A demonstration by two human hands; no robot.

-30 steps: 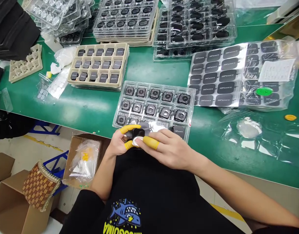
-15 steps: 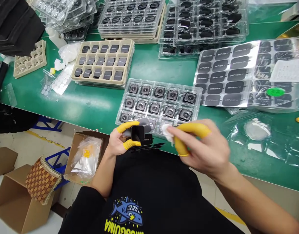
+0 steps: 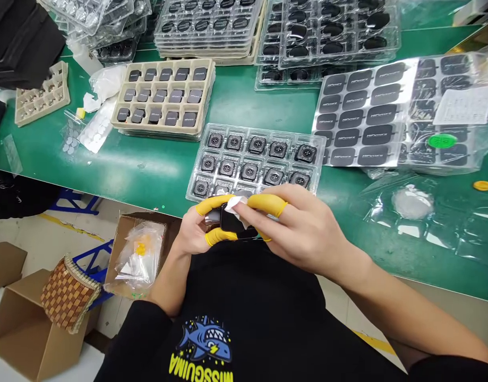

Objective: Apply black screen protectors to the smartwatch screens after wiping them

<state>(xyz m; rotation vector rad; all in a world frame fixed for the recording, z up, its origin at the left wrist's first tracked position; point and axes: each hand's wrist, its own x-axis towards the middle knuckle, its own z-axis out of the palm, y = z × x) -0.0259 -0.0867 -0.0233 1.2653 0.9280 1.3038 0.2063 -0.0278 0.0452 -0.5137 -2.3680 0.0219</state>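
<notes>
Between yellow-cotted thumb and finger, my left hand (image 3: 198, 228) grips a black smartwatch (image 3: 232, 222) by its edges, its dark face turned up. My right hand (image 3: 297, 223), also in yellow finger cots, pinches a white wipe (image 3: 236, 202) and presses it onto the watch's face. The wipe and fingers cover part of the watch. Just beyond my hands lies a clear plastic tray (image 3: 321, 140) of black watch bodies with their sensor backs up; my hands hide its front row in part.
A beige tray (image 3: 118, 114) of dark printed pieces stands on the green table (image 3: 156, 175). Sheets of dark labels (image 3: 351, 116) lie at the right, and stacked clear trays (image 3: 339, 50) stand at the back. Below the table edge is a cardboard box (image 3: 122, 254).
My right hand has moved left with the wipe, from beside the watch onto its face. The watch has turned slightly in my left hand.
</notes>
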